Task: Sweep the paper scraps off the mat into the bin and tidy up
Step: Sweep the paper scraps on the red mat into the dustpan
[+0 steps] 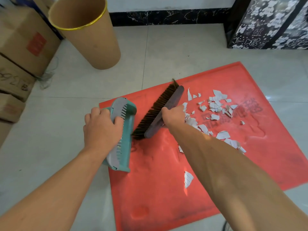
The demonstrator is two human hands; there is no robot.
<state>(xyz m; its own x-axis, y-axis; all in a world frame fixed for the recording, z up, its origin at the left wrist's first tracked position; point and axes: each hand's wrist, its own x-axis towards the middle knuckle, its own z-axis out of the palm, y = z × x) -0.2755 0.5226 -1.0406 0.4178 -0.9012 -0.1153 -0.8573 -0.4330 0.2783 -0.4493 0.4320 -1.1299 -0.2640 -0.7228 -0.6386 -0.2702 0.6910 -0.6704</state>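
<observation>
The left hand (101,129) is wrapped around the dustpan (122,135) at the mat's (158,189) left edge; the right hand (174,116) is clenched on the brush (160,110). The scraps (215,105) lie behind the brush toward the far right corner, so a short stroke could miss them or flick them onto the floor (166,52). The bin (86,32) stands well apart, beside boxes (21,47).

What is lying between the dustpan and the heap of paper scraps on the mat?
In the head view, the brush, held by the right hand, lies between the dustpan and the scraps.
</observation>
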